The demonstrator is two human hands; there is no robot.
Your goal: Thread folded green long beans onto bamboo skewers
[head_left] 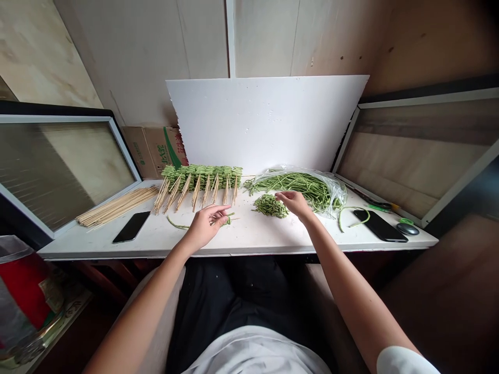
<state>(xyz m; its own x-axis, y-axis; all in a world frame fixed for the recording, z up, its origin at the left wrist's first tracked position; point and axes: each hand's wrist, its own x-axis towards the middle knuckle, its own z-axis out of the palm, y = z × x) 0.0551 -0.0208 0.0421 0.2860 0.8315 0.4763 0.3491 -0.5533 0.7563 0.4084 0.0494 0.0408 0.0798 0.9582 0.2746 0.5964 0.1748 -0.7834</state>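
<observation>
My left hand (206,226) is curled around a bamboo skewer (235,218), whose tip points right. Short green bean pieces (227,220) show at its fingers, apparently threaded on the skewer; the palm hides the rest. Over the pile of cut green beans (271,206), my right hand (293,201) has its fingertips pinched together. Whatever they hold, if anything, is too small to make out. A long green bean (176,225) lies just left of my left hand.
Bundles of bean-loaded skewers (202,176) stand at the back, beside loose bamboo sticks (117,206). Whole long beans (296,184) lie in a clear plastic bag (337,192). Phones lie left (131,227) and right (380,225). A white board (265,124) stands behind.
</observation>
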